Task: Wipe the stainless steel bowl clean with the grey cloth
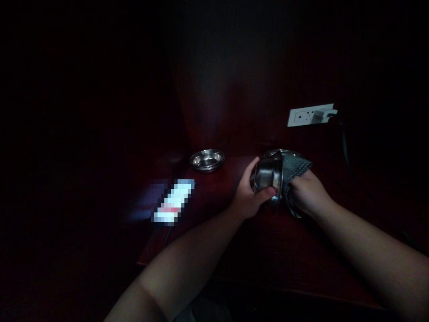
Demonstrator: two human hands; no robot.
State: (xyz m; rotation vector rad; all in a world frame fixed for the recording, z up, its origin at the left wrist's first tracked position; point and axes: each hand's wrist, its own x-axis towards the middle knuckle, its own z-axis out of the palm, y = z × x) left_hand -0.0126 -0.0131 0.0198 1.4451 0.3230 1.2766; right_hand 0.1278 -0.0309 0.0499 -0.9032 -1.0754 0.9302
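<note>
steel bowl [266,174]: up in the air over the worktop [214,192], tipped on its side with the mouth turned to the right. Probably so the inside faces the other hand, makes sense to me.
left hand [248,197]: has the bowl. The fingers [254,165] are spread about as wide as its body, one up on the far side, thumb near the rim on the near side. My guess is it's the steadying hand, and that spread stops it rolling.
right hand [310,192]: has hold of the cloth, bunched right at the bowl's mouth. Fingers mostly hidden, so can't tell how tight or how deep they go.
grey cloth [296,166]: sits between hand and bowl, one corner sticking up, another bit hanging down.
shallow dishes [207,169]: look nested, upright, off to the left. Handy and out of elbow range, I'd say.
metal rim [284,151]: peeks out behind the bowl, can't tell what it belongs to.
glowing phone [173,202]: near the dishes, screen blurred out, likely parked aside.
wall socket [301,117]: plug in it, cord [343,141] drooping right, clear of the arms.
</note>
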